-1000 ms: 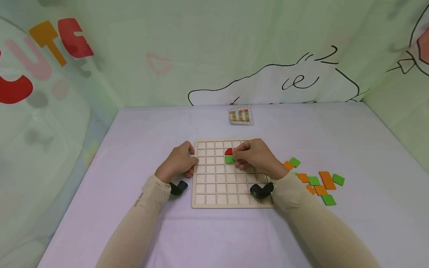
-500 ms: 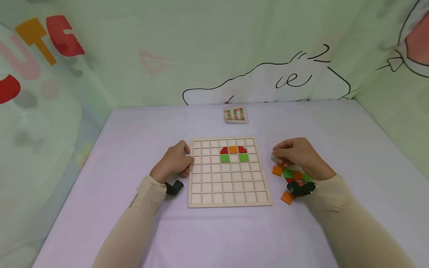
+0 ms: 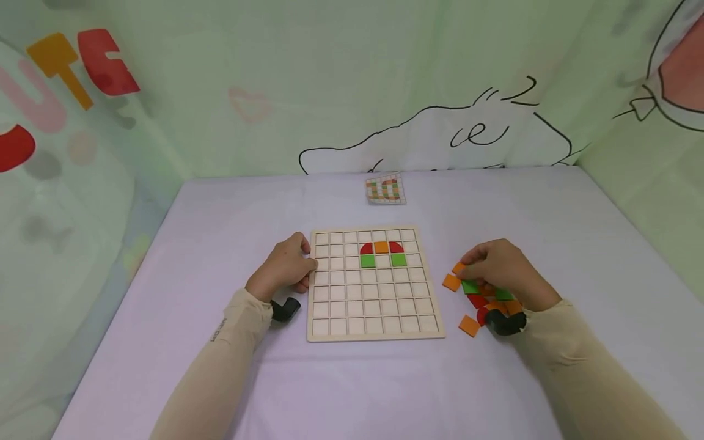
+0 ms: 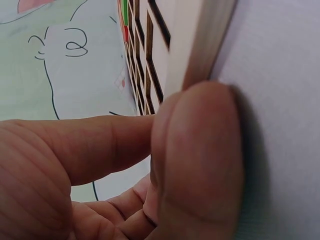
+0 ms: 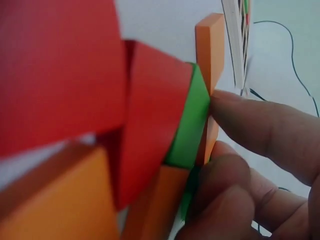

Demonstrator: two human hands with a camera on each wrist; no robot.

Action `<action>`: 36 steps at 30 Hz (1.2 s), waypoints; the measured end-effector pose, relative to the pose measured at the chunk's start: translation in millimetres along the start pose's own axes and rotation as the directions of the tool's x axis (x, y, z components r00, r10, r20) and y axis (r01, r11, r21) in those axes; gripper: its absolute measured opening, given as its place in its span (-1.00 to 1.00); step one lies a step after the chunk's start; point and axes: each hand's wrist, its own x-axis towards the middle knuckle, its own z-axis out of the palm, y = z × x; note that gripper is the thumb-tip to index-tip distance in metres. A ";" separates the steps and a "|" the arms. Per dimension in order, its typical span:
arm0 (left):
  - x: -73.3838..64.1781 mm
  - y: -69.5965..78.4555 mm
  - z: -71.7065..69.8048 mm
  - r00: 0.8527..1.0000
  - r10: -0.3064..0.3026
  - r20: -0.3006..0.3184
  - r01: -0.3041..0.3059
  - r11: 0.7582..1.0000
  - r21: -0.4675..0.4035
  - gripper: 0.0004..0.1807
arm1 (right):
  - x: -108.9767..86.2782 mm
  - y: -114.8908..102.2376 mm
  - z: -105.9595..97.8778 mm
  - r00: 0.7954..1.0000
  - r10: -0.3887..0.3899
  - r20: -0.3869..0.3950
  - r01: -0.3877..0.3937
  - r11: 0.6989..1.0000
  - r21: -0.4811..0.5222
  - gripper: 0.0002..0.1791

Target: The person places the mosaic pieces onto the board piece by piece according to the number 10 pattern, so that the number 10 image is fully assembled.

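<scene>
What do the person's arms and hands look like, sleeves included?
The left hand and right hand are bare. Beige sleeves cover both forearms; the left bears small dark lettering. A bent black device sits at each wrist.

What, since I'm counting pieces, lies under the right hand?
Under the right hand, green tiles, orange tiles and red tiles peek out; any fully beneath the hand or black wrist camera are hidden.

From here, I see the grid board (image 3: 371, 293) as pale, matt wood. To me the red tile (image 5: 155, 82) looks smooth; the right sleeve (image 3: 572, 366) is wrinkled, matt cloth.
</scene>
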 end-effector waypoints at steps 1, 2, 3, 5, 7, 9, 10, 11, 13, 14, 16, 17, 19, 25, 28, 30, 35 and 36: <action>-0.2 -0.2 0.0 1.000 0.001 0.000 -0.001 1.000 0.000 -0.75 | 0.0 -0.8 0.7 1.000 -0.003 -0.003 0.003 1.000 -0.017 -0.62; 0.0 -0.5 0.1 1.000 0.003 0.000 -0.003 1.000 0.001 -0.75 | 0.2 -1.7 1.4 1.000 -0.004 -0.008 0.003 1.000 -0.030 -0.63; 0.0 -0.7 0.3 1.000 0.005 0.001 -0.005 1.000 0.003 -0.75 | 0.3 -2.5 2.1 1.000 -0.007 -0.012 0.006 0.999 -0.043 -0.64; 0.1 -1.1 0.8 1.000 0.011 0.002 -0.011 1.000 0.008 -0.75 | 0.1 -3.7 2.6 1.000 -0.016 -0.019 0.015 0.998 -0.062 -0.67; 0.4 -1.5 1.3 1.000 0.016 0.002 -0.016 1.000 0.012 -0.75 | -0.4 -5.5 3.3 0.999 -0.020 -0.036 0.017 0.997 -0.069 -0.68; 0.7 -1.6 1.5 1.000 0.017 0.003 -0.017 1.000 0.013 -0.75 | -1.1 -6.8 3.4 0.998 -0.031 -0.054 0.027 0.997 -0.073 -0.70; 0.8 -1.5 1.5 1.000 0.016 0.003 -0.016 1.000 0.013 -0.75 | -1.4 -7.5 3.3 0.998 -0.037 -0.060 0.033 0.997 -0.067 -0.70; 0.9 -1.4 1.5 1.000 0.015 0.004 -0.015 1.000 0.012 -0.75 | -1.4 -8.2 3.4 0.997 -0.041 -0.063 0.038 0.998 -0.054 -0.70; 1.0 -1.1 1.2 1.000 0.011 0.003 -0.011 1.000 0.010 -0.75 | -1.1 -8.8 2.9 0.997 -0.050 -0.056 0.049 0.999 -0.020 -0.68; 1.0 -1.0 1.0 1.000 0.009 0.003 -0.009 1.000 0.010 -0.75 | -0.5 -8.9 2.7 0.998 -0.053 -0.044 0.053 0.999 0.000 -0.67; 0.7 -0.7 0.8 1.000 0.011 0.003 -0.011 1.000 0.015 -0.75 | 0.9 -9.2 2.5 0.998 -0.052 -0.020 0.052 0.998 0.044 -0.66; 0.6 -0.6 0.6 1.000 0.012 0.002 -0.012 1.000 0.018 -0.75 | 1.5 -9.2 2.2 0.999 -0.050 -0.011 0.051 0.997 0.061 -0.66; 0.3 -0.2 0.4 1.000 0.016 0.001 -0.016 1.000 0.023 -0.75 | 2.5 -9.5 2.0 0.999 -0.046 -0.002 0.046 0.996 0.081 -0.68; 1.8 -0.4 0.4 1.000 0.022 0.001 -0.022 0.999 0.038 -0.75 | 6.1 -12.7 4.4 0.999 -0.042 -0.011 0.043 0.985 0.170 -0.65; 2.5 -0.6 0.0 1.000 0.020 0.000 -0.020 0.999 0.042 -0.75 | 7.3 -19.5 7.9 0.999 -0.042 0.002 0.040 0.972 0.230 -0.63; 2.5 -0.5 -0.1 1.000 0.022 0.000 -0.022 0.999 0.044 -0.75 | 7.6 -25.1 10.8 0.999 -0.050 0.017 0.044 0.966 0.254 -0.62; 2.0 -0.3 0.0 1.000 0.023 -0.003 -0.023 0.999 0.039 -0.75 | 9.6 -38.1 21.8 0.996 -0.067 0.056 0.048 0.957 0.285 -0.62; 1.6 -0.3 0.0 1.000 0.021 -0.004 -0.021 0.999 0.035 -0.75 | 10.1 -40.2 24.5 0.995 -0.074 0.066 0.052 0.956 0.289 -0.63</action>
